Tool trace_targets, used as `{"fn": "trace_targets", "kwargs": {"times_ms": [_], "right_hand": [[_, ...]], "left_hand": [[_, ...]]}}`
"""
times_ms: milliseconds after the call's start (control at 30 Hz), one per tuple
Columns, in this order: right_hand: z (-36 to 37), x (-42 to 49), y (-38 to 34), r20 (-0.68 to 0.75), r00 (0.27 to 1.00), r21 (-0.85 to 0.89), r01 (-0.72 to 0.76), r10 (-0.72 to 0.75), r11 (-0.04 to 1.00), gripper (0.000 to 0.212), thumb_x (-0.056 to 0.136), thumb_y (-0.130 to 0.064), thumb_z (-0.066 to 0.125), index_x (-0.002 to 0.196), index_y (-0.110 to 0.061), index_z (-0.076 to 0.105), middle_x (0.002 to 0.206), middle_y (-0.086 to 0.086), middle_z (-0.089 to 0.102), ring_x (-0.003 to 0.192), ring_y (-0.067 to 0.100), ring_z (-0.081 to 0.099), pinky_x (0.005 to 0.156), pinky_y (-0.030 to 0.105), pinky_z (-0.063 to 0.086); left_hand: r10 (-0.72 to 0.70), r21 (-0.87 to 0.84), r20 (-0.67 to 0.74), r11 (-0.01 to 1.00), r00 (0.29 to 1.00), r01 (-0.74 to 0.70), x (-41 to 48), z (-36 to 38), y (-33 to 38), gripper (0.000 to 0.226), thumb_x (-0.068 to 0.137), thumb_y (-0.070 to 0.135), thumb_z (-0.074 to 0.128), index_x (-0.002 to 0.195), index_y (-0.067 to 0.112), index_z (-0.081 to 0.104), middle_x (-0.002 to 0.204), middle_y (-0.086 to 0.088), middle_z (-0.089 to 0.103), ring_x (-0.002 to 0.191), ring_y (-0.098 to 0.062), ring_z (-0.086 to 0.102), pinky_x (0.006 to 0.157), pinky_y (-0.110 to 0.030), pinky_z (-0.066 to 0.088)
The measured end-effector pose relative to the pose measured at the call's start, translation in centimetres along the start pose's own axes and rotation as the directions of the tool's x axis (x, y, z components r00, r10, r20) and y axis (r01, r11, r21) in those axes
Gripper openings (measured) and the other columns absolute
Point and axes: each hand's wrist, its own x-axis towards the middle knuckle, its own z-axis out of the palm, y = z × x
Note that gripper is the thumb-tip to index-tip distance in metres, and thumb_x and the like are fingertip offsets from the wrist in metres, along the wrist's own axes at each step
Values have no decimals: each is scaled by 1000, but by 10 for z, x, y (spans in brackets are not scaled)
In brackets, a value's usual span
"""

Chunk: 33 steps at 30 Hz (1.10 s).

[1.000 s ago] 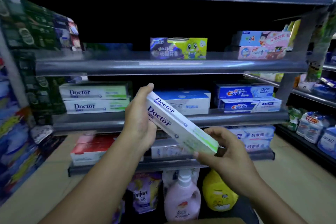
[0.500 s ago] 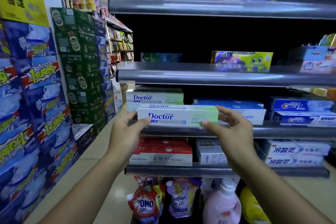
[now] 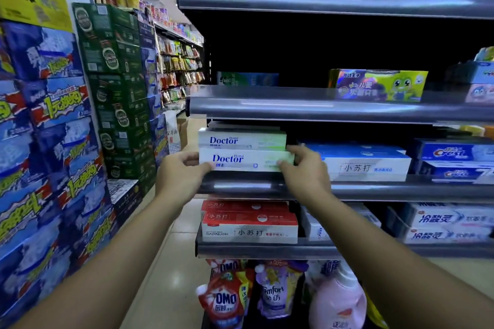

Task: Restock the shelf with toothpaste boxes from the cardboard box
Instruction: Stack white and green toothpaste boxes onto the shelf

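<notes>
The toothpaste box [image 3: 246, 161] is long and white, with blue "Doctor" lettering and a pale green right end. It lies level at the front edge of the shelf [image 3: 374, 189], directly below a matching Doctor box [image 3: 242, 139]. The left hand [image 3: 181, 171] pinches its left end and the right hand [image 3: 304, 168] its right end, each grip closed on the box, while to its right a narrow dark gap holding the right fingers separates it from a blue-and-white box [image 3: 358, 163], with Crest boxes [image 3: 451, 152] farther right.

left hand [image 3: 181, 177], right hand [image 3: 307, 174] outstretched, fingers [image 3: 293, 150] curled
</notes>
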Motion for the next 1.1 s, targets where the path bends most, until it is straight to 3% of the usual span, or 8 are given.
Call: {"fn": "trace_targets", "kwargs": {"times_ms": [133,300,533,633,733,833,967,1100], "right_hand": [[6,-8,12,186,982,-199,47,-10,979,66,94,-31,59,155,-32,34,123,6,66,104,30,62,88,40,53],[5,-9,18,225,973,-221,98,-48,970,81,90,-24,65,158,-34,22,102,-5,53,74,7,50,71,34,50],[-13,-45,14,195,965,-108,200,-177,974,80,94,-21,63,158,-41,20,160,-9,37,91,11,64,82,35,54],[-54,-79,25,68,965,4,254,-254,967,59,89,-31,68,144,-38,48,137,-11,61,57,10,59,72,32,53],[-112,-117,63,16,991,75,131,-133,988,26,84,-33,73,110,-32,71,84,-8,73,55,12,63,62,38,57],[-160,-153,113,-19,996,119,-82,85,990,4,83,-22,77,82,-24,74,68,12,71,47,9,59,48,27,50],[-203,-198,176,-15,940,52,-340,341,939,10,89,-5,74,81,-11,73,62,14,65,43,11,56,45,26,45],[-229,-226,217,37,879,-51,-474,476,879,8,90,-9,73,82,-8,74,62,7,68,45,13,57,50,32,46]], "left_hand": [[-60,43,-22,997,998,60,1,4,-11,26,73,41,89,65,37,64,81,21,69,78,-11,67,68,-33,53],[-48,47,-65,998,997,51,-4,8,-12,28,77,41,86,65,39,60,77,28,61,77,-4,62,64,-26,44],[-57,-22,-82,998,995,56,-8,14,-16,29,80,40,85,104,30,71,95,12,69,88,-11,64,80,-34,52],[102,31,-237,995,966,-97,-21,6,-27,37,79,47,81,111,37,65,105,6,68,93,-15,65,83,-41,58],[316,198,-270,943,910,-268,-63,5,-61,31,80,49,75,107,47,59,113,1,66,105,-24,63,89,-47,55],[341,263,-61,912,938,-315,-135,23,-108,31,83,42,68,112,36,63,106,3,65,99,-27,64,85,-47,54],[186,186,300,951,936,-249,-253,78,-148,29,80,37,77,103,41,61,95,18,59,84,-4,57,70,-32,51],[-136,263,647,964,750,-52,-325,147,-168,34,81,37,81,110,39,63,98,14,61,77,-7,60,74,-40,57]]}}
